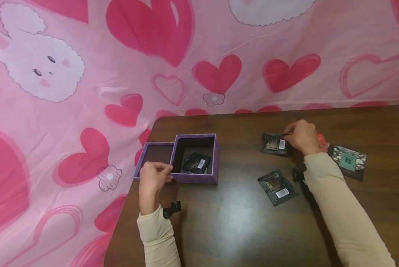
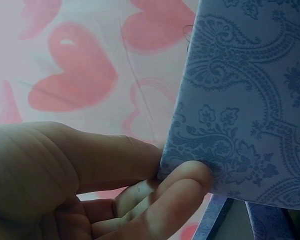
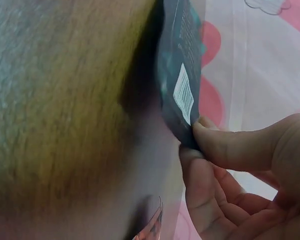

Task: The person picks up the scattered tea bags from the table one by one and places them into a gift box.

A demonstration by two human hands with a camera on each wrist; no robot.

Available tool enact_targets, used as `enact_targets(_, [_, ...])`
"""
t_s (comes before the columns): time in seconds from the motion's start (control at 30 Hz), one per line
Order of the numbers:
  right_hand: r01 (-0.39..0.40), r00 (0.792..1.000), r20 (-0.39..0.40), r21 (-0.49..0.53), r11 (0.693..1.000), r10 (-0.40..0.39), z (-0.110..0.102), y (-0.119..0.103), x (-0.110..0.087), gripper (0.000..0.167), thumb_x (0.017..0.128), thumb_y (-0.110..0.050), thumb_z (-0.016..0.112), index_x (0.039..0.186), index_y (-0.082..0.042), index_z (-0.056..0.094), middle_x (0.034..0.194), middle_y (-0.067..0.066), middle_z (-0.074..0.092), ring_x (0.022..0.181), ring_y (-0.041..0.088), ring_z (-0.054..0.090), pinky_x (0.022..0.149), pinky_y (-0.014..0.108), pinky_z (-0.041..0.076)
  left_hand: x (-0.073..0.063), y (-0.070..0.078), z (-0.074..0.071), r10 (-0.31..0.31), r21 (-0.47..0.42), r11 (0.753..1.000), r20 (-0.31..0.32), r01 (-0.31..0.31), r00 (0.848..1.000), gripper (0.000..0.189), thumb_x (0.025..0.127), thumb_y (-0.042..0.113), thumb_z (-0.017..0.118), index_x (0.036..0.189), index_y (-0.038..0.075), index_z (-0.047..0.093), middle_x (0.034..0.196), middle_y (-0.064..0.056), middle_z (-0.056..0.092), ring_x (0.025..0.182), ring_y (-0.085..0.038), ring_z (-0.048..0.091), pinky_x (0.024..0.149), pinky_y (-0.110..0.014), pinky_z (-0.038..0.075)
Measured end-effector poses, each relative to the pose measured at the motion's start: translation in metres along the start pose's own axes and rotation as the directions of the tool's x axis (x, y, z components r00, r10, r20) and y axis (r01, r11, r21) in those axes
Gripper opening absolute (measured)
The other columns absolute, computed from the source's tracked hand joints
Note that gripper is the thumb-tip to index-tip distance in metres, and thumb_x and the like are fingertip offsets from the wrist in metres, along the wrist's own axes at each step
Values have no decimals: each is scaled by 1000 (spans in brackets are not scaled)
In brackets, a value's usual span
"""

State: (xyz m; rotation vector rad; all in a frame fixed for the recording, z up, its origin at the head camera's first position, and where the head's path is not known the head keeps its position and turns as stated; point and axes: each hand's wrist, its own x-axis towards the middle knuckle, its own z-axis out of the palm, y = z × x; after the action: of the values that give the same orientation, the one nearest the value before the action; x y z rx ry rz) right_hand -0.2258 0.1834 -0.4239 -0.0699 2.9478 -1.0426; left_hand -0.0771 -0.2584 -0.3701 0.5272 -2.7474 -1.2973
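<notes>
With thumb and fingertips my left hand (image 1: 154,180) pinches the near left corner of an open purple patterned box (image 1: 195,178), also seen close up in the left wrist view. Inside the box lies a black sachet (image 1: 197,162) with a white barcode label. My right hand (image 1: 302,137) pinches the edge of another black sachet (image 1: 272,144) between thumb and forefinger. In the right wrist view that sachet (image 3: 182,80) stands on edge, its barcode showing. Nearer me, a third black sachet (image 1: 277,187) lies flat on the table.
The box's lid (image 1: 156,154) lies against its left side, partly hidden by my left hand. A dark packet with a green label (image 1: 348,162) lies right of my right forearm, near a red item (image 1: 322,141). A pink heart-print cloth (image 1: 172,89) hangs behind the wooden table (image 1: 232,222).
</notes>
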Motion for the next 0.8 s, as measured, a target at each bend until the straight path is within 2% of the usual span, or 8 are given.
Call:
enact_targets(0.17, [7, 1000, 9, 18, 1000, -7, -3, 1, -1, 16, 91, -6, 67, 98, 6, 74, 102, 30, 67, 94, 47, 55, 78, 61, 49, 0, 1, 0, -5, 0, 1000, -6, 5, 1000, 13, 89, 3, 76, 94, -9, 76, 76, -17, 73, 59, -23, 72, 58, -32, 61])
enact_targets(0.27, [19, 1000, 5, 32, 999, -19, -7, 0, 0, 16, 91, -6, 68, 97, 7, 75, 101, 30, 68, 91, 45, 56, 73, 55, 50, 0, 1, -1, -5, -5, 1000, -5, 5, 1000, 13, 89, 2, 76, 95, -9, 76, 76, -18, 73, 59, -24, 72, 58, -32, 61])
enact_targets(0.47, [-14, 1000, -7, 86, 996, 15, -16, -7, -2, 16, 89, -6, 69, 99, 5, 76, 79, 17, 71, 76, 34, 61, 55, 33, 48, 0, 1, 0, -12, -8, 1000, -2, 12, 1000, 13, 88, 3, 77, 94, -9, 76, 77, -17, 73, 59, -23, 72, 59, -33, 62])
enact_targets(0.53, [-22, 1000, -14, 107, 994, 23, -20, -11, -4, 17, 89, -6, 68, 100, 5, 76, 75, 15, 70, 65, 33, 60, 48, 34, 47, 0, 1, 0, -13, -9, 1000, -2, 13, 1000, 13, 88, 2, 76, 94, -9, 76, 78, -18, 73, 59, -23, 72, 59, -34, 62])
enact_targets(0.7, [-47, 998, -23, 158, 986, 51, -28, -20, -7, 18, 92, -6, 66, 104, 4, 75, 88, 23, 69, 46, 30, 51, 35, 39, 44, -1, 1, 0, -20, -13, 1000, -2, 20, 1000, 13, 89, 1, 76, 95, -10, 76, 79, -18, 73, 59, -23, 72, 58, -32, 61])
enact_targets(0.8, [-53, 998, -21, 160, 986, 57, -31, -24, -8, 18, 93, -8, 67, 104, 3, 76, 91, 24, 70, 49, 29, 55, 38, 38, 46, -1, 1, 0, -22, -15, 1000, -1, 22, 1000, 13, 89, 2, 76, 95, -9, 76, 79, -19, 73, 60, -23, 72, 58, -32, 61])
